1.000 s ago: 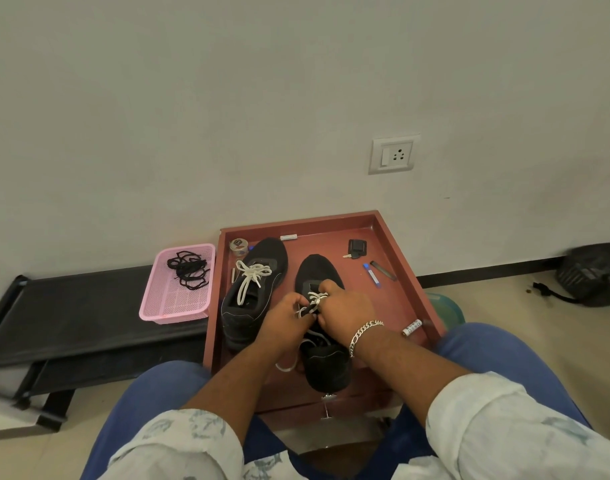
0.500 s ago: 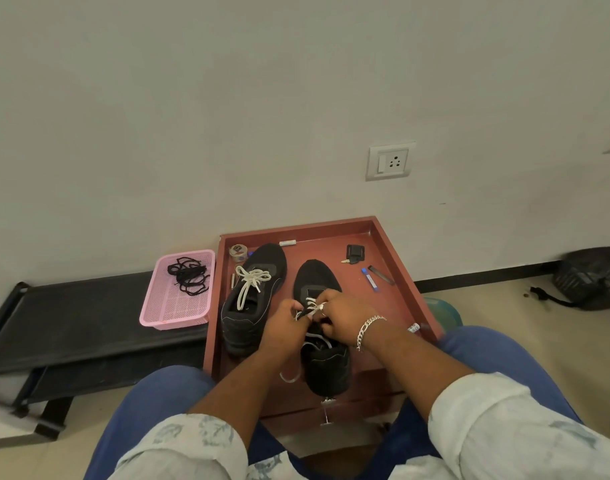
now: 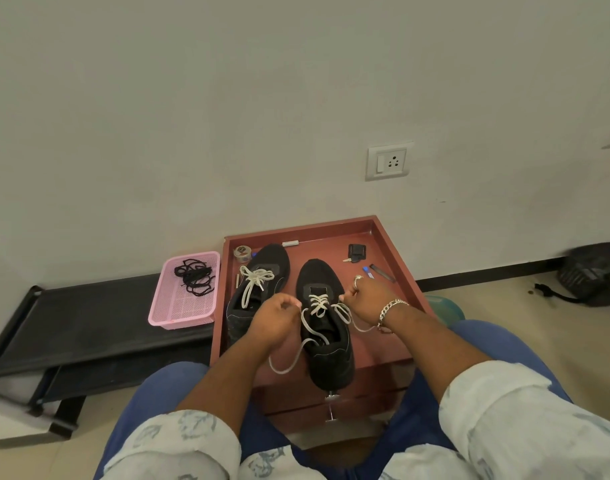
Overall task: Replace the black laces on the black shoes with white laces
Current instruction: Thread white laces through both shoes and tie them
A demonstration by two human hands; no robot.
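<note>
— Both hands have drawn apart since a second ago: they were bunched together over the tongue of the right shoe point(image 3: 326, 320), and now the left hand point(image 3: 277, 315) sits off its left side and the right hand point(image 3: 367, 299) off its right, with the white lace point(image 3: 317, 304) stretched between them.

— Which way does that shoe lie from them?

— Directly between them, on the red worktop point(image 3: 383, 344), long axis running away from the person, toe toward the wall, heel overhanging the near edge. Neither hand is clearly nearer; they flank the eyelets evenly.

— And the grip?

— Each hand is curled, pinching one run of the lace. The left one's loose tail loops down beside the heel; the right one's trails under the wrist.

— So what comes next?

— Probably pulling outward to snug the crossings, then tying. The left shoe point(image 3: 258, 289) already carries a tied white bow, and the black laces point(image 3: 194, 276) lie in the pink basket point(image 3: 182, 308).
</note>
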